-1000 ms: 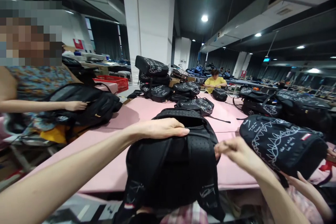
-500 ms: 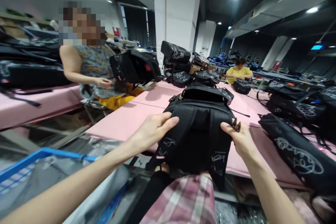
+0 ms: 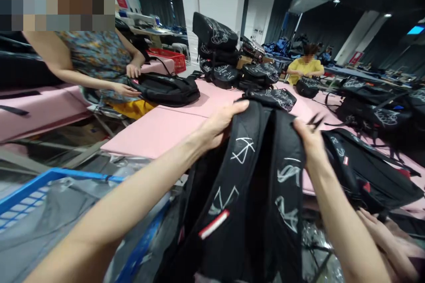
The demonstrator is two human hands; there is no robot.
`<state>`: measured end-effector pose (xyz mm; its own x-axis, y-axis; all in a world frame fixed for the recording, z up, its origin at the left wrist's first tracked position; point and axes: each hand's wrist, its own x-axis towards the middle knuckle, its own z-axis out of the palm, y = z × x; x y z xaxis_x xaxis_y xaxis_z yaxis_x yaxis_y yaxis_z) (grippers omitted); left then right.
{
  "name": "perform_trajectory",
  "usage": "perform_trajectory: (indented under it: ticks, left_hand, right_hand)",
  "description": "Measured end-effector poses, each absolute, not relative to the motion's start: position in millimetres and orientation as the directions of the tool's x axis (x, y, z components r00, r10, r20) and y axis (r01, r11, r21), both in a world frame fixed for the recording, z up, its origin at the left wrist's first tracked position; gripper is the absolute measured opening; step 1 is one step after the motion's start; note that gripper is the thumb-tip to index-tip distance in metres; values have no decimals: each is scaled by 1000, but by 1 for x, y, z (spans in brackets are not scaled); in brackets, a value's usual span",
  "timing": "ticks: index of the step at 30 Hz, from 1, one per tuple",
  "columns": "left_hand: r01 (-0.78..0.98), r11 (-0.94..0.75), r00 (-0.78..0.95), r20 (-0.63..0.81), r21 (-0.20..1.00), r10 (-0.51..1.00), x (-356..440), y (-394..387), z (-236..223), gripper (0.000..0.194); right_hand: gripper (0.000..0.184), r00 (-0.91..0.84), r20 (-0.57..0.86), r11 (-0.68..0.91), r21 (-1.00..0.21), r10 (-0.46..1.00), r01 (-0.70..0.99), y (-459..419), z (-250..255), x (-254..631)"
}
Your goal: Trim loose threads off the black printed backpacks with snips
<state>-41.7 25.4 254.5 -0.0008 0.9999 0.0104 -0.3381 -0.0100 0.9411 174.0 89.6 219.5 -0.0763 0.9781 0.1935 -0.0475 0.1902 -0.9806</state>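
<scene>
A black backpack [image 3: 259,247] hangs upright in front of me, its two padded shoulder straps facing me. White scribbled drawings cover the straps, and a red-and-white tag [image 3: 214,224] sits on the left one. My left hand [image 3: 221,126] grips the top of the left strap, thumb on top. At the right strap's upper edge, my right hand [image 3: 308,141] is closed on the backpack. Dark thread snips [image 3: 315,121] stick out from that same hand, blades pointing up. The fingers behind the straps are hidden.
A pink table [image 3: 149,130] lies ahead, with stacked black bags [image 3: 217,59] at its back. A co-worker at left handles a black backpack [image 3: 169,90]. Another person's hand [image 3: 372,221] is by a backpack [image 3: 375,172] at right. A blue crate [image 3: 56,174] stands lower left.
The backpack has risen closer to me, and its strap fronts now show. The co-worker's backpack has come down onto the table. At right, a backpack lies differently and another person's hand has appeared.
</scene>
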Motion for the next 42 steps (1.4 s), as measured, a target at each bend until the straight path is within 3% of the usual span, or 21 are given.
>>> perform_trajectory:
  ticks: [4,7,10,17,20,22,24,26,28,31,33,36,39,42]
  left_hand:
    - [-338,285,36,-290,897,956,-51,54,115,30]
    - [-501,455,123,-460,736,879,-56,37,36,42]
    - [-606,486,227,-448,630,865,-60,29,9,54]
    - [-606,503,280,-427,616,860,-71,44,5,55]
    - [-617,510,288,-431,599,855,-72,44,0,57]
    - [-607,510,247,-465,610,850,-71,45,-4,56]
    - [-583,517,206,-502,627,840,-69,46,-6,56]
    - [-560,522,185,-518,643,835,-68,47,-6,56]
    - [-543,523,171,-523,657,835,-68,47,-5,56]
    - [-501,545,136,-561,672,816,-70,45,-2,56]
    - [-487,566,132,-584,666,801,-71,43,-1,57]
    - [-482,573,160,-577,663,801,-72,43,-2,60]
    - [-451,572,194,-551,685,812,-72,43,-4,64]
    - [-466,559,249,-504,686,827,-74,42,-8,65]
  right_hand:
    - [43,-188,-165,-166,-986,968,10,103,91,153]
    - [48,-176,-364,-346,-930,915,122,90,13,160]
    - [54,-144,-367,-349,-927,919,134,88,-16,165]
    - [55,-131,-424,-411,-904,896,114,101,-16,159]
    - [52,-144,-407,-386,-910,902,149,98,-16,161]
    - [50,-127,-316,-284,-933,940,224,97,-12,164]
    - [47,-58,-87,-60,-929,995,364,98,-2,165]
    - [41,-45,202,195,-825,978,531,100,12,159]
    - [35,-228,327,395,-671,917,627,101,25,143]
    - [35,-549,181,556,-505,816,660,103,34,111]
    - [32,-592,94,562,-460,801,687,105,32,93]
    - [22,-596,72,548,-493,800,676,108,25,81]
    - [17,-607,124,525,-653,785,546,111,22,94]
    - [22,-346,211,356,-824,914,440,122,30,134]
